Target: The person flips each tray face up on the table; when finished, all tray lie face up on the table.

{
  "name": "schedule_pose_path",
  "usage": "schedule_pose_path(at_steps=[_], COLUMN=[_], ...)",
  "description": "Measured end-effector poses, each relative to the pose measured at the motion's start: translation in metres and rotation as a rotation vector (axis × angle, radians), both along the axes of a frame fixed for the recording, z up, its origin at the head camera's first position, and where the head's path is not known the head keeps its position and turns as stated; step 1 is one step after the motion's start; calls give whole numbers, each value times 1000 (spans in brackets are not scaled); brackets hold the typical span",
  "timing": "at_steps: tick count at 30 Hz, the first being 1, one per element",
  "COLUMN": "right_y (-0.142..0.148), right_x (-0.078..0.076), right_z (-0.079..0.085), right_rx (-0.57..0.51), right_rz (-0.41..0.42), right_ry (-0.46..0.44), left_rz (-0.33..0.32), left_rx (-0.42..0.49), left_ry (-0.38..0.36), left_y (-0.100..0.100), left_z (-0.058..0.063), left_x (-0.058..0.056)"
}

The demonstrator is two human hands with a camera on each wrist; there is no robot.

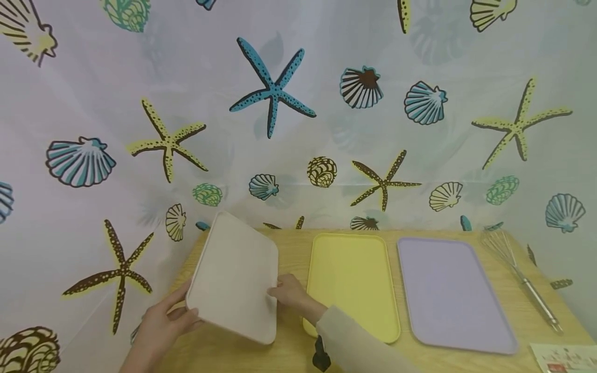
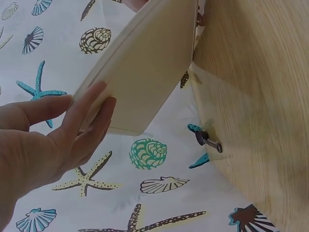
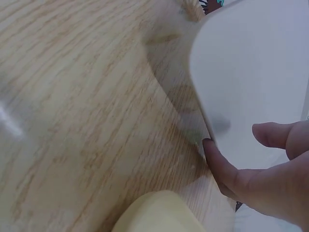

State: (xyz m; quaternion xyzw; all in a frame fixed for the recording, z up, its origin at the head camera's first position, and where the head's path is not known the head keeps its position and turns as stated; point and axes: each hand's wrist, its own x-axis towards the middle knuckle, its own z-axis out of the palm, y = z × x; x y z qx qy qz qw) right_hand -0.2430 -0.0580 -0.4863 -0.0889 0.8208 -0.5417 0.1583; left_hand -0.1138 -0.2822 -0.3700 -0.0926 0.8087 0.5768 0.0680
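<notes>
Between both hands, a white rectangular tray (image 1: pixel 235 274) with rounded corners is held tilted over the left part of the table. My left hand (image 1: pixel 165 321) grips its lower left edge; in the left wrist view the thumb lies on one side of the tray (image 2: pixel 145 72) and the fingers on the other. At the opposite edge, my right hand (image 1: pixel 291 295) pinches the rim, thumb over the face and fingers behind it in the right wrist view. A yellow tray (image 1: pixel 350 280) lies flat close beside the right hand, partly covered by the forearm.
Right of the yellow tray, a lilac tray (image 1: pixel 454 295) lies on the wooden table (image 1: pixel 214 357). A whisk (image 1: pixel 527 285) and a printed packet (image 1: pixel 566 357) are at the right side. A small dark object with a metal handle (image 2: pixel 208 141) sits at the table edge. A shell-patterned curtain (image 1: pixel 298 129) hangs behind.
</notes>
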Motion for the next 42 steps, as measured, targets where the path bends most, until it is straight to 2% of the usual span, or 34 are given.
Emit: schedule_pose_path(at_steps=[4, 9, 15, 21, 27, 30, 33, 35, 39, 42], right_y=[6, 14, 23, 30, 38, 43, 48, 49, 49, 48], right_x=[-1, -6, -9, -8, -6, -9, -13, -15, -19, -21], right_z=[-4, -9, -12, -9, -1, 0, 1, 2, 2, 1], right_rx=[-68, -140, -145, -156, -259, -279, -284, -292, -307, -304], right_rz=[4, 14, 3, -35, -61, -56, -59, -69, -81, -87], right_ry=[-28, -83, -90, -66, -142, -175, -189, -201, -215, -217], left_rz=[-26, -66, -73, -59, -54, -71, -78, -61, -63, -91], left_rx=[13, -16, -70, -36, -6, 42, 107, 129, 110, 88], left_ry=[13, 12, -23, -36, -135, -167, -162, -154, -137, -132], left_y=[-5, -14, -27, -36, -52, -57, -61, -61, -63, -65], left_z=[-3, -7, -13, -21, -36, -44, -52, -57, -66, -72], left_x=[-2, -4, -6, -8, -10, -10, -12, -15, -19, -23])
